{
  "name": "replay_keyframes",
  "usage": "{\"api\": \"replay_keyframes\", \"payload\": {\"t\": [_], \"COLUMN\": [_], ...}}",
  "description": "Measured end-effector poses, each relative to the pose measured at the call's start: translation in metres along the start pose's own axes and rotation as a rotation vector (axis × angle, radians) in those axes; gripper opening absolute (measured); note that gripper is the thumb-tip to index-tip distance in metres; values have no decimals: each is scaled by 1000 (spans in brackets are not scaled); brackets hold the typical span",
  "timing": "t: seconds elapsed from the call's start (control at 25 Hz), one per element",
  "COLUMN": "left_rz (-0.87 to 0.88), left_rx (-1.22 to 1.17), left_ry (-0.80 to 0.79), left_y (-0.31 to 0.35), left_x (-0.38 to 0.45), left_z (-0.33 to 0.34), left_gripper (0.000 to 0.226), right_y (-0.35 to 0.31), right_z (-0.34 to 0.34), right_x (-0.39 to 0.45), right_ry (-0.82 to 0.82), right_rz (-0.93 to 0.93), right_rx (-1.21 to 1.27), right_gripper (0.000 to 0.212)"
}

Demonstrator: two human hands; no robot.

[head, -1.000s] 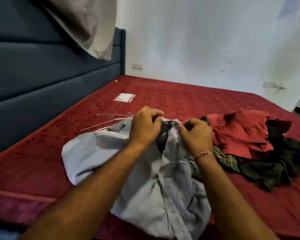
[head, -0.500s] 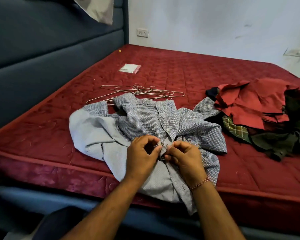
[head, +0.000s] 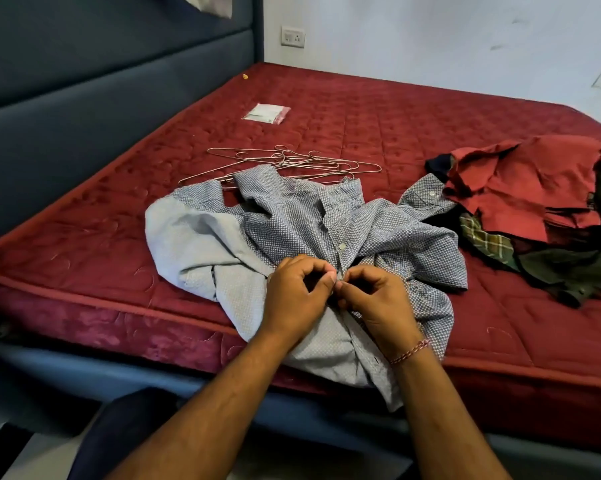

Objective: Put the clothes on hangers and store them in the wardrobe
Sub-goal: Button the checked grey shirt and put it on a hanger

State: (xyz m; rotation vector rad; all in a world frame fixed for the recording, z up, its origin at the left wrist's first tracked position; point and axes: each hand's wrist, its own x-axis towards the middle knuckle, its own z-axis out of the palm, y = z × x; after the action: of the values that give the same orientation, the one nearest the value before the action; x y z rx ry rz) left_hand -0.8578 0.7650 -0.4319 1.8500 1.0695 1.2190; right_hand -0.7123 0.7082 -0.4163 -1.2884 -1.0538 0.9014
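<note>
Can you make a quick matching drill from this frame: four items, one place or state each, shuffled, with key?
Items
1. blue patterned shirt
2. wire hangers
3. red shirt
4. small plastic packet

Places or states
A. alone on the mattress, beyond the hangers
B. on top of the clothes pile at the right
C. pinched at the front placket by left hand and right hand
D. loose heap just behind the patterned shirt's collar

Pairs: 1-C, 2-D, 3-B, 4-A
</note>
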Motion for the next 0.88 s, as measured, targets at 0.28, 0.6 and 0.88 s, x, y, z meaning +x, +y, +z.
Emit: {"api": "replay_keyframes", "payload": {"t": [0.28,0.6,0.88], "left_rz": [-133,-95,-90], "left_rx": [-67,-104,-89], "left_ry": [-133,-79,-74], "left_y": [-1,-1,-6], "left_x": [4,1,1], "left_z": [-7,-9,-5], "left_gripper": [2,5,3], "right_y": [4,5,4], "right_z": [2,3,1], "right_x": [0,0,-2], "right_ry": [46,86,24], "right_rz": [17,20,-18], "right_rx": [-23,-20,-29], "right_gripper": [9,13,12]}}
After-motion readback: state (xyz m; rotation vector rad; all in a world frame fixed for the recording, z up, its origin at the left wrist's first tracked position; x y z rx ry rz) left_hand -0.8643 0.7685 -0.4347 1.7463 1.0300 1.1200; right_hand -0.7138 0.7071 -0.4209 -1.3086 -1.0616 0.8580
